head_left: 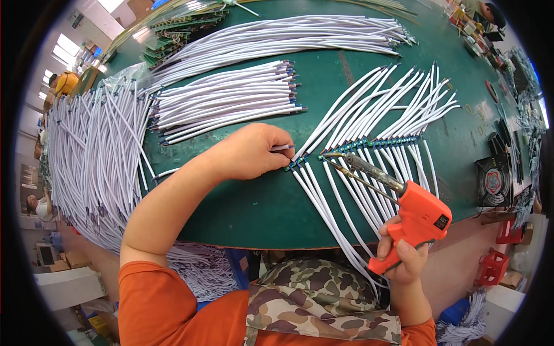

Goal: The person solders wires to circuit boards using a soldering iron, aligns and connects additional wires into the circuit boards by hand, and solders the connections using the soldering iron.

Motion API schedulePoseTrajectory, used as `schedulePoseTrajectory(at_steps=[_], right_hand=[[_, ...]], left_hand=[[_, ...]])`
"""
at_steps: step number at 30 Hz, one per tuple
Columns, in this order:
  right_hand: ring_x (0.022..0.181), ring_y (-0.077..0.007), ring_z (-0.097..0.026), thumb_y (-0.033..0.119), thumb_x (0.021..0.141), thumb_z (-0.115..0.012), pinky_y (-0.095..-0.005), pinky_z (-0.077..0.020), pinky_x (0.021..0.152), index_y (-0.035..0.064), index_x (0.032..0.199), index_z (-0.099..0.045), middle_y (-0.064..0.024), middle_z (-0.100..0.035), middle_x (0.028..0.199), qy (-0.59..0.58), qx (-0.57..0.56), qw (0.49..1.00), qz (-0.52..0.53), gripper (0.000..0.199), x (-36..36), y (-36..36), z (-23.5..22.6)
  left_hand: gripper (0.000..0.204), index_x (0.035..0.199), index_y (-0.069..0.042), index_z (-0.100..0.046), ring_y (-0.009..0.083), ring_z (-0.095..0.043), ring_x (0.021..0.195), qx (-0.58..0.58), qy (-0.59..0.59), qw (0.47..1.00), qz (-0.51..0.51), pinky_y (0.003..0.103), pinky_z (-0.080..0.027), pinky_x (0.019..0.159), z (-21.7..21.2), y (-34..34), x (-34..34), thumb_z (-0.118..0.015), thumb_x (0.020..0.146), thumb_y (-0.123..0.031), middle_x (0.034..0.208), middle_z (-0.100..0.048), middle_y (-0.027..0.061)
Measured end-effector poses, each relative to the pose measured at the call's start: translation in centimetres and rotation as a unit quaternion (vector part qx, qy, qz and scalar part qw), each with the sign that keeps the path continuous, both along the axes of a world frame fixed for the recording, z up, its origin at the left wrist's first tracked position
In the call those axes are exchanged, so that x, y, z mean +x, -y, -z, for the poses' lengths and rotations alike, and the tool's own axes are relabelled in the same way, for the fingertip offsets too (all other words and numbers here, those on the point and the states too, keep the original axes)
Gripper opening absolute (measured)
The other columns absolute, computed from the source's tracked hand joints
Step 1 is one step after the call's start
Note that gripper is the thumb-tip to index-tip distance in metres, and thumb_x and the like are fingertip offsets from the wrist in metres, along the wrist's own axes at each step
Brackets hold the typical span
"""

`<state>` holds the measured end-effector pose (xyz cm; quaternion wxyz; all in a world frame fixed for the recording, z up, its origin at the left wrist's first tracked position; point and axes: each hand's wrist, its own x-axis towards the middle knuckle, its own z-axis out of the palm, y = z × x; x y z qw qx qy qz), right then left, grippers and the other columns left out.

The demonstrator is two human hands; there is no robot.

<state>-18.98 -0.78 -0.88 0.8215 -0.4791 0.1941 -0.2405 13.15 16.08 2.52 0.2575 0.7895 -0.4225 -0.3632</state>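
Head view looked down over a camouflage-patterned apron (317,300) and orange sleeves to a green worktable (259,213). Nearest, the right hand (401,256) was clenched around the grip of an orange soldering gun (418,222), a finger on its trigger; the gun's metal barrel ran up and left, and its tip (326,154) sat at the left part of a row of small green circuit boards (369,144). That row lay across the middle of the table, with white cables fanning away from it on the far side (392,104) and more white cables trailing from it toward the near table edge (334,213). Left of the tip, the left hand (251,153) was closed, pinching the end of one white cable (283,148) between thumb and fingers and holding it just beside the leftmost boards. Beyond the left hand lay a loose bundle of cut white cables (225,101) with stripped coloured ends, and farther still a longer bundle (277,37) stretched across the table's far side. A large heap of white cables (92,155) draped over the left edge. At the right edge stood a small black fan (493,181), and red plastic stools (493,268) showed below the table.
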Motion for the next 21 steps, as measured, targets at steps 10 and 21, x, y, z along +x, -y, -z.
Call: schedulePoseTrajectory(at_steps=[10, 21], right_hand=[[0.062, -0.0198, -0.067, 0.015, 0.086, -0.073, -0.0310, -0.0568, 0.062, -0.0133, 0.125, -0.055, -0.0255, -0.069, 0.105, 0.013, -0.009, 1.000, -0.005, 0.051, 0.1, 0.1, 0.1], [0.061, -0.0190, -0.065, 0.018, 0.086, -0.072, -0.0295, -0.0565, 0.060, -0.0124, 0.133, -0.048, -0.0257, -0.068, 0.104, 0.017, 0.008, 1.000, 0.010, 0.061, 0.0, 0.2, 0.3]], left_hand=[[0.016, 0.102, -0.001, -0.070, 0.0193, -0.063, 0.083, -0.042, 0.045, 0.998, 0.011, 0.032, -0.051, 0.076, -0.4, 0.1, 0.1, -0.068, 0.088, -0.010, 0.089, -0.066, 0.0091], [0.014, 0.095, -0.004, -0.062, 0.0191, -0.057, 0.073, -0.057, 0.092, 0.993, 0.043, 0.034, -0.048, 0.068, -0.4, 3.1, -0.8, -0.069, 0.084, -0.009, 0.078, -0.059, 0.0077]])
